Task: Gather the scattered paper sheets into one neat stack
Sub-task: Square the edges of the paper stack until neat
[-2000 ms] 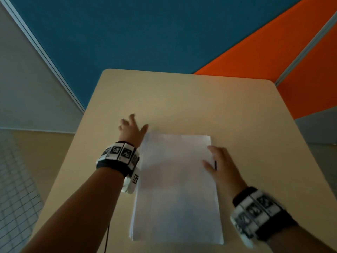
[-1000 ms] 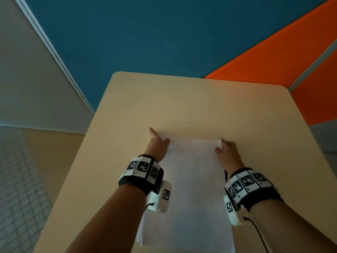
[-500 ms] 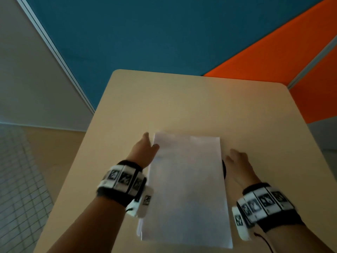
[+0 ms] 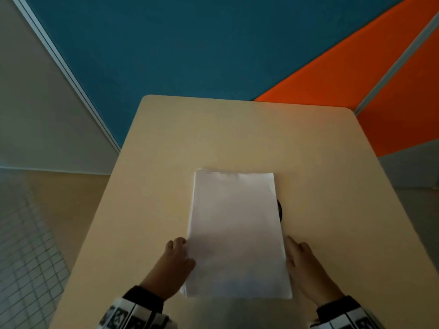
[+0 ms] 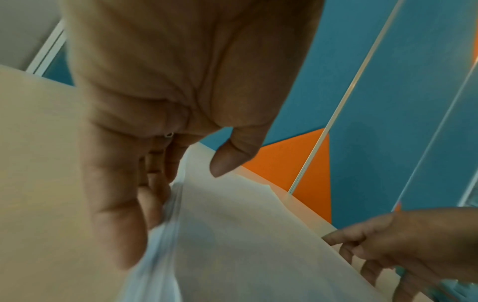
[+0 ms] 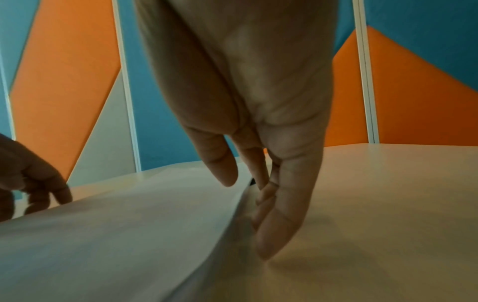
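The stack of white paper sheets (image 4: 235, 231) lies flat near the middle of the beige counter (image 4: 320, 162). The left hand (image 4: 174, 264) presses straight fingers against its left edge; the right hand (image 4: 306, 267) does likewise on the right edge, holding nothing. A small dark object (image 4: 279, 210) peeks from under the stack's right side.

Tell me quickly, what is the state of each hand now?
Left hand: open, straight fingers touching the left edge of the white paper stack.
Right hand: open, straight fingers against the stack's right edge.
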A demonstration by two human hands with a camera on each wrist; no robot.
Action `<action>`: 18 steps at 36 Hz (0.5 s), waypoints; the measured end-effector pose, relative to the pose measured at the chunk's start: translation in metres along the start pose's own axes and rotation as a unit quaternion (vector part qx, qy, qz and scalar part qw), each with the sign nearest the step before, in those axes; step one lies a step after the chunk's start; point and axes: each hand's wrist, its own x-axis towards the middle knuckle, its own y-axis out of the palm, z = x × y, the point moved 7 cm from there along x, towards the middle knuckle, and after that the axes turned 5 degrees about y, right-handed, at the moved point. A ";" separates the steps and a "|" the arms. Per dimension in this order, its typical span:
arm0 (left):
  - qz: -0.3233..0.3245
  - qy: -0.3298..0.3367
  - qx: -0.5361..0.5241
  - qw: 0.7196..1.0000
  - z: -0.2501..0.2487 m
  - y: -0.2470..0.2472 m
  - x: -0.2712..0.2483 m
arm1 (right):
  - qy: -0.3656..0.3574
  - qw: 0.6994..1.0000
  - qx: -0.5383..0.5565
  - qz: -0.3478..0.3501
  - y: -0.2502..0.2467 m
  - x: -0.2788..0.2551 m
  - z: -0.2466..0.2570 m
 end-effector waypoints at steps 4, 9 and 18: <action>0.008 0.024 -0.015 1.000 -0.003 0.003 -0.003 | -0.001 1.000 0.014 0.003 0.014 -0.009 0.009; -0.001 0.023 0.012 1.000 -0.001 0.003 -0.007 | 0.017 0.999 0.043 -0.010 0.015 -0.013 0.008; -0.006 0.002 0.015 1.000 0.006 0.015 -0.026 | 0.024 0.997 -0.055 -0.045 0.025 -0.041 0.000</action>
